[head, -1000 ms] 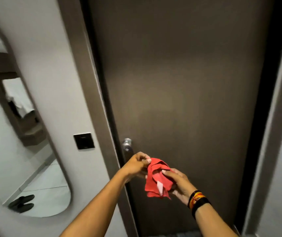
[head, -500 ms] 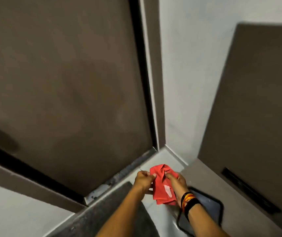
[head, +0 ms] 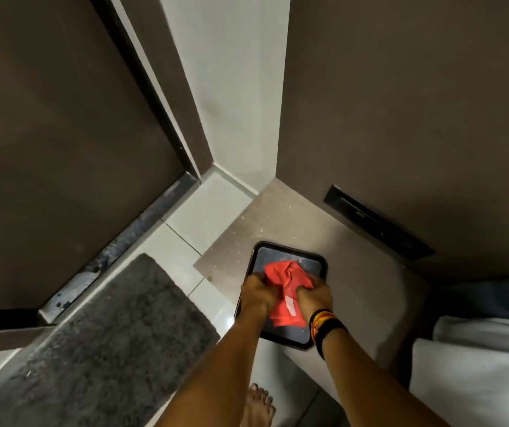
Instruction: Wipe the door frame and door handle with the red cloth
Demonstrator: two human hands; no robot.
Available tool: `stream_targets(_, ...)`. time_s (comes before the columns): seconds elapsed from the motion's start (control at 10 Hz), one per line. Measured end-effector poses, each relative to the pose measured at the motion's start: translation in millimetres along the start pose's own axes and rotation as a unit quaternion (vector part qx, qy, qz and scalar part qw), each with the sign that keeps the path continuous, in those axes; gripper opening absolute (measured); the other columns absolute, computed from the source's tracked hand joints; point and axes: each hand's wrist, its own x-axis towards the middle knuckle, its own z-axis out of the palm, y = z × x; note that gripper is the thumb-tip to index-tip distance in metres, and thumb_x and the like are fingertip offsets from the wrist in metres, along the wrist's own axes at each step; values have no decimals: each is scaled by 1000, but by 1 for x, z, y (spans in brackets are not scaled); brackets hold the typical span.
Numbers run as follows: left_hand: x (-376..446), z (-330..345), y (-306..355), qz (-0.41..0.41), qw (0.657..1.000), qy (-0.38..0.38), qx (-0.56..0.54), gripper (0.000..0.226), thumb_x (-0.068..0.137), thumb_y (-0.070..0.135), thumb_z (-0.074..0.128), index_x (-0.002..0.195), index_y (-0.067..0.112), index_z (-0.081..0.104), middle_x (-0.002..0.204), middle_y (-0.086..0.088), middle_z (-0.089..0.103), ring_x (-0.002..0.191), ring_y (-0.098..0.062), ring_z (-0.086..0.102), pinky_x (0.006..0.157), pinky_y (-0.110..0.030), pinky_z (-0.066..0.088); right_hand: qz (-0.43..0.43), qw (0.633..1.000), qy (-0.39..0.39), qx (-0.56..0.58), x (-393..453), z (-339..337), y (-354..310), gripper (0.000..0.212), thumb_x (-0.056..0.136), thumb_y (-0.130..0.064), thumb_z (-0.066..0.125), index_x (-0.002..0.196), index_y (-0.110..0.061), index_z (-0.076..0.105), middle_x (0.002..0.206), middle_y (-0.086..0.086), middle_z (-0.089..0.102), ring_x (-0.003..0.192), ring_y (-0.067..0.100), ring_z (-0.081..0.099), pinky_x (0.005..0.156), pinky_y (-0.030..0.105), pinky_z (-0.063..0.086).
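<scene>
The red cloth (head: 287,292) is bunched between both my hands, low down over a black tray (head: 290,251). My left hand (head: 258,292) grips its left side and my right hand (head: 315,295), with dark and orange bands at the wrist, grips its right side. A white label shows on the cloth. The dark brown door (head: 56,143) fills the left of the head view, and its frame (head: 167,97) runs diagonally down to the floor corner. The door handle is out of view.
The black tray rests on a beige low ledge (head: 355,272) by a brown panel with a dark slot (head: 376,223). A grey mat (head: 102,343) lies on the white floor by the metal threshold (head: 130,241). My bare foot (head: 258,405) and white bedding (head: 478,371) are close.
My view has swung from the door handle down and right to the floor corner. Both hands have stayed on the cloth and dropped to just above the black tray.
</scene>
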Motion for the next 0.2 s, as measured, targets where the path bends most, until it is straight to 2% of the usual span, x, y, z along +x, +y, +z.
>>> stream_targets(0.1,22,2,-18,10,998,-63,6,24,92,-7,65,112,3,69,94,-5,68,102,-28,63,95,-41,54,9,999,-15,-47,11,8,8,40,89,-6,56,128,-9,63,125,17,69,113,39,65,98,37,52)
stream_targets(0.2,21,3,-26,65,997,-11,31,19,101,9,56,113,11,71,111,-7,70,118,-30,63,101,-36,52,-66,987,18,-146,1,16,18,62,92,-10,50,152,-7,34,160,17,37,145,35,40,118,40,35)
